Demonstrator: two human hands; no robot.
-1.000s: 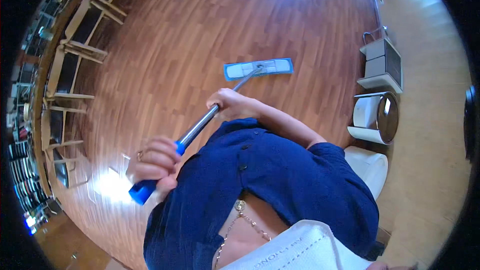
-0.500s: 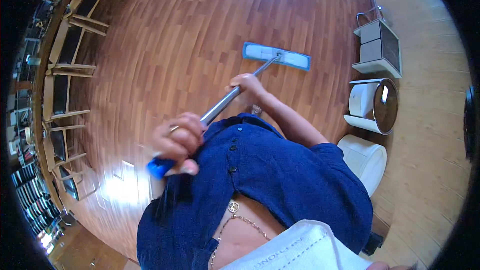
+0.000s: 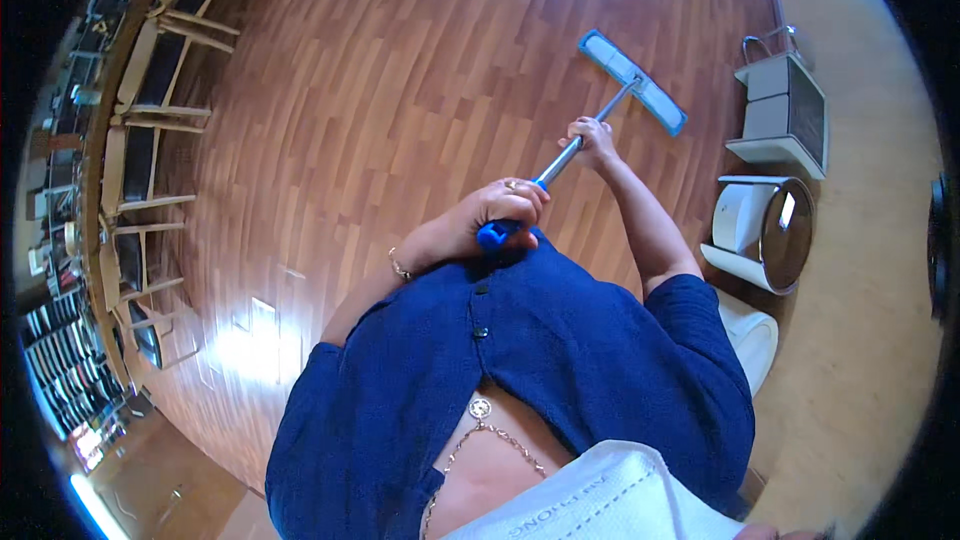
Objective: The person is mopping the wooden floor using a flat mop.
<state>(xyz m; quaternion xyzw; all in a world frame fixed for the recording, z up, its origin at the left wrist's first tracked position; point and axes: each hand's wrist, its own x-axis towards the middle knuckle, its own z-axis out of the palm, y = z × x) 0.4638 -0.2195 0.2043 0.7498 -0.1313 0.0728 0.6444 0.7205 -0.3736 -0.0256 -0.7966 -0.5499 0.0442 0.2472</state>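
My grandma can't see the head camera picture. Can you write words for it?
A person holds a blue-edged flat mop on a wooden floor, left grip on the blue handle end, right grip farther along the metal pole. Chairs line the left side.

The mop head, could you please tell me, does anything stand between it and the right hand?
Nothing visible does. The right hand grips the pole, which runs on to the mop head over the wooden floor; the left hand holds the blue handle.

Blue mop grip (image 3: pixel 493 235) partly hidden by left hand (image 3: pixel 511 208); white mask (image 3: pixel 600 495) cut off below.
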